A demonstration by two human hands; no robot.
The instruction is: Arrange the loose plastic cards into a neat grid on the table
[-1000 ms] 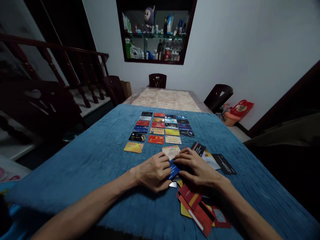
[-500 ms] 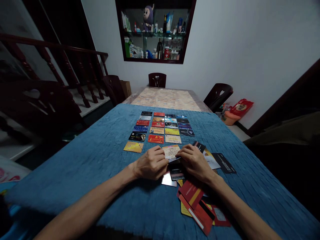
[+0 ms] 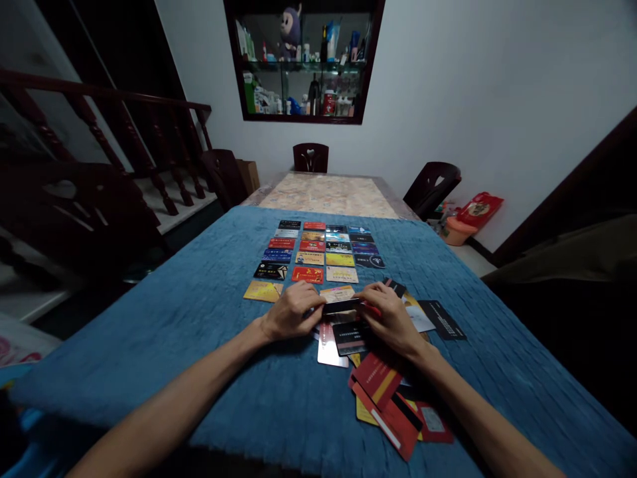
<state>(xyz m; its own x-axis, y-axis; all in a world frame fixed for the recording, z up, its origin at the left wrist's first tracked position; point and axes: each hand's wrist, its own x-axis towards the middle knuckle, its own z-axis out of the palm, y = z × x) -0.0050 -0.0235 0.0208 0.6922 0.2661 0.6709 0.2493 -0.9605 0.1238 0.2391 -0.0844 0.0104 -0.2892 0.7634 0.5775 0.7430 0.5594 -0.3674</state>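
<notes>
Between my two hands a plastic card (image 3: 341, 306) with a dark stripe is held tilted, gripped at its ends. My left hand (image 3: 294, 312) has its fingers closed on the left end; my right hand (image 3: 389, 317) pinches the right end. Just behind it shows a pale printed card (image 3: 336, 293), partly covered. Below the hands lie a white shiny card (image 3: 332, 348) and a black card (image 3: 350, 340). A loose pile with a red card (image 3: 377, 377) spreads under my right forearm.
Rows of cards lie farther off, among them a yellow card (image 3: 263, 291) and a red card (image 3: 307, 275). A black card (image 3: 442, 320) rests right of my hand. All are on a blue cloth (image 3: 199, 299). Chairs (image 3: 432, 189) surround the table.
The held card has tilted so that its dark-striped face now shows. My left hand has shifted slightly left, uncovering more of the white shiny card. The whole view has shifted slightly.
</notes>
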